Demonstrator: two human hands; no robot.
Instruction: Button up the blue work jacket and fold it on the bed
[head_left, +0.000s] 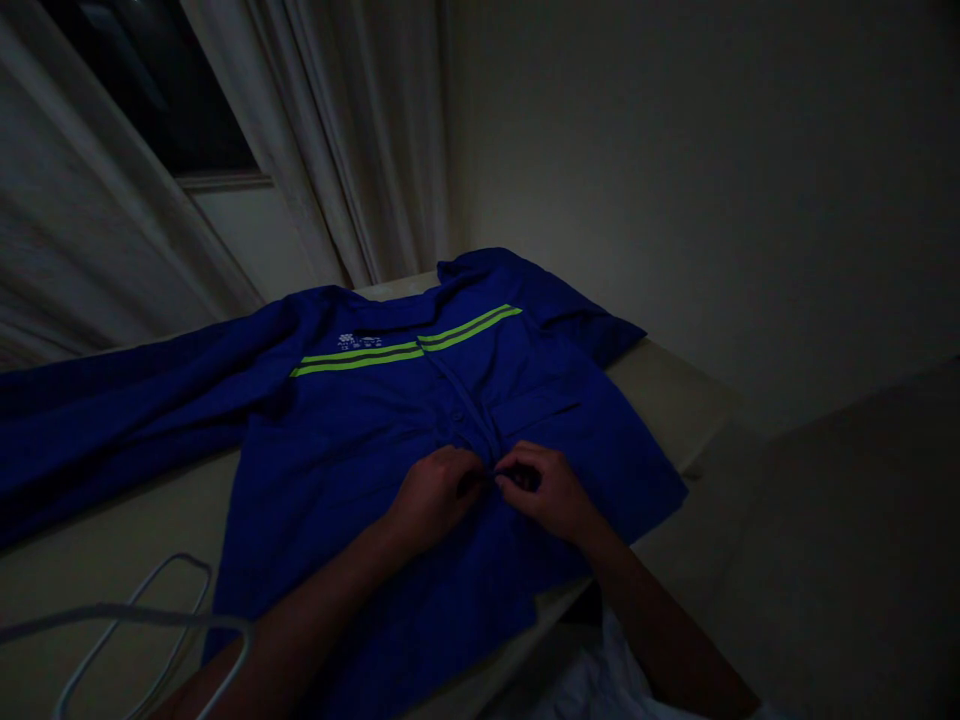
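Dim beige surface; blue jacket spread beneath both hands, pinching its cloth at centre front.

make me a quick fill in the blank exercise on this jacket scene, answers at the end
The spread-out jacket is mostly ____ in colour.
Its white print sits just ____ the lime stripes.
The left hand and right hand are at its ____, not its back.
A cord shows in the picture's lower ____ corner.
Missing words: blue; above; front; left
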